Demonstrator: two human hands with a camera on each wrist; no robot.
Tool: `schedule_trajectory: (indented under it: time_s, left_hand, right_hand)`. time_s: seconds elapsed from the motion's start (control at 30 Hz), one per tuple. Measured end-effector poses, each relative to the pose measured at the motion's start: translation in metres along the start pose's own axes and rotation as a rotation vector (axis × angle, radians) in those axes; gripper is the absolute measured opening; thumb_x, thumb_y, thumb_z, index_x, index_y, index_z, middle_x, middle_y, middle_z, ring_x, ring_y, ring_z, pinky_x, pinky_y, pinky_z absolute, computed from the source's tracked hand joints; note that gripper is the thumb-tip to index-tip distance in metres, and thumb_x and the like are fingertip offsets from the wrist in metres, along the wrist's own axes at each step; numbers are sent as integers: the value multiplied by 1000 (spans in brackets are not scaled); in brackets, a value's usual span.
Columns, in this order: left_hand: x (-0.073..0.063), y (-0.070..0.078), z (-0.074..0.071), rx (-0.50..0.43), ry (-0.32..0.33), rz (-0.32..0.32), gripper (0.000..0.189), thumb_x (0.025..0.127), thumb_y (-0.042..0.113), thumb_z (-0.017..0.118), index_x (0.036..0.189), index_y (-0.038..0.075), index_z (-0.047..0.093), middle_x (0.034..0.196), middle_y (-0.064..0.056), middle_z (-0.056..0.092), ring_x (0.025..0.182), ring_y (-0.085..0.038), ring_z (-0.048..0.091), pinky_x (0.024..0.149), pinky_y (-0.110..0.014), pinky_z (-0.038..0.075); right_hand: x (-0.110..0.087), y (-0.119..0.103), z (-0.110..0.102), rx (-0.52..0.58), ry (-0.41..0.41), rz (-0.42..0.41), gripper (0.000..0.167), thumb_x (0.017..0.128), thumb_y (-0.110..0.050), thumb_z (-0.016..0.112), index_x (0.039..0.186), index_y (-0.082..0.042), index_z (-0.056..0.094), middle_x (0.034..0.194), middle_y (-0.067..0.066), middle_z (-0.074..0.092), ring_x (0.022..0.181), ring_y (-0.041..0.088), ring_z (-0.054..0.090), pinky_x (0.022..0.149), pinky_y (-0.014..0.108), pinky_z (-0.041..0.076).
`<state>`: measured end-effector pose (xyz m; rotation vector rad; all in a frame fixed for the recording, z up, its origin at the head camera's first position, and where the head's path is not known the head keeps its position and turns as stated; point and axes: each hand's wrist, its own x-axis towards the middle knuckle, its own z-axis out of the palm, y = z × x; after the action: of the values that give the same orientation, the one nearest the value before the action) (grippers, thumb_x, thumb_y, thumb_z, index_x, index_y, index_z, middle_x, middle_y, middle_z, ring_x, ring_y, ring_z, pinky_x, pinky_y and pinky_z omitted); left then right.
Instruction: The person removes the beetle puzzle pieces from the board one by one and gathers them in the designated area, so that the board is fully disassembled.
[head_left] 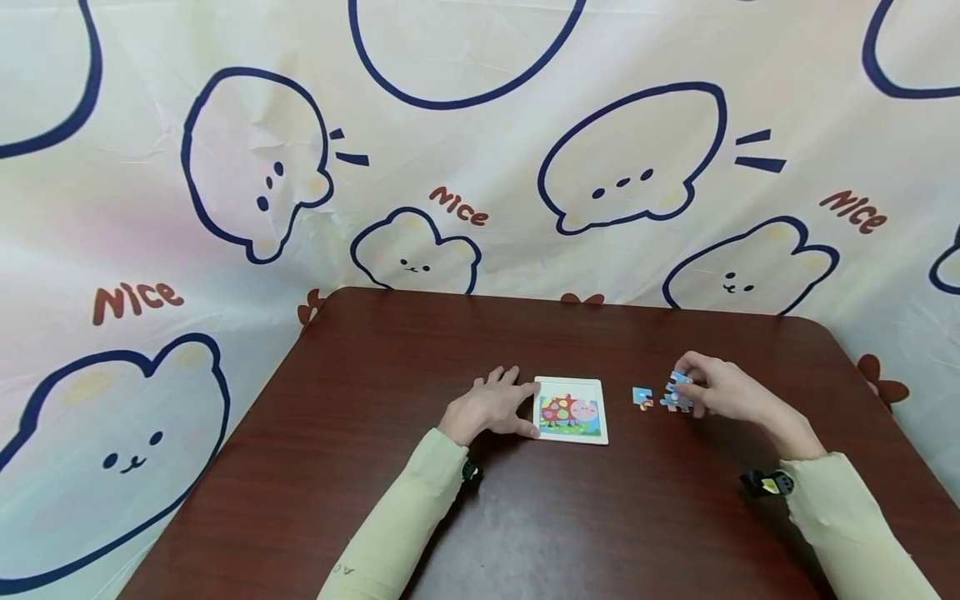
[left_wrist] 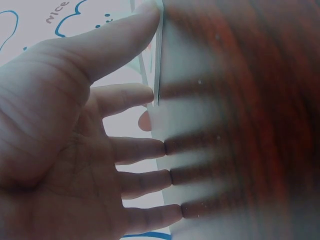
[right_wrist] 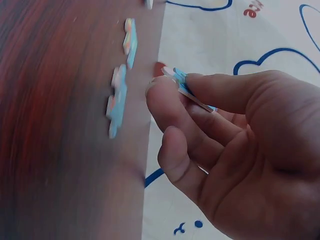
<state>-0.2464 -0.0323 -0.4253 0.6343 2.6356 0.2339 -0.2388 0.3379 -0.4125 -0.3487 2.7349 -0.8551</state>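
Observation:
A white-framed jigsaw puzzle (head_left: pixel 604 412) lies flat on the table, its picture a pink-faced ladybug with a red spotted body. My left hand (head_left: pixel 491 407) rests spread beside it, thumb and index finger at the frame's left edge. In the left wrist view, the straight fingers of that hand (left_wrist: pixel 85 130) meet the tabletop. To the right of the frame, my right hand (head_left: pixel 723 389) pinches a blue puzzle piece (right_wrist: pixel 186 86) between thumb and fingers, tilted up off the table. Below it lies another blue piece (head_left: pixel 672 405), and a blue-and-orange piece (head_left: pixel 642 397) sits nearer the frame.
The dark brown wooden table (head_left: pixel 420 350) has a rounded far edge. A pale cloth (head_left: pixel 510 167) printed with blue bear outlines hangs behind and at both sides. Dark straps (head_left: pixel 767 483) are on the wrists, below light sleeves (head_left: pixel 405 508).

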Motion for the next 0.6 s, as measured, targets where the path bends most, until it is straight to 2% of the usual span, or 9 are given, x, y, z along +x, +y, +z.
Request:
schedule_trajectory:
  time_s: [0.4, 0.6]
  left_hand:
    - [0, 0, -1, 3, 12, 8, 79, 86, 54, 68, 153, 31, 34, 165, -11, 17, 152, -36, 13, 119, -56, 20]
    - [1, -1, 1, 17, 10, 2, 79, 86, 56, 68, 153, 32, 33, 165, -11, 17, 153, -35, 13, 119, -56, 20]
  right_hand:
    - [-3, 30, -8, -39, -19, 22, 22, 99, -17, 58, 118, -7, 59, 80, 5, 64, 60, 16, 57, 53, 31, 51]
    - [-7, 39, -8, -56, -63, 37, 19, 98, -15, 58, 114, -6, 59, 76, 3, 62, 59, 16, 55, 53, 30, 50]
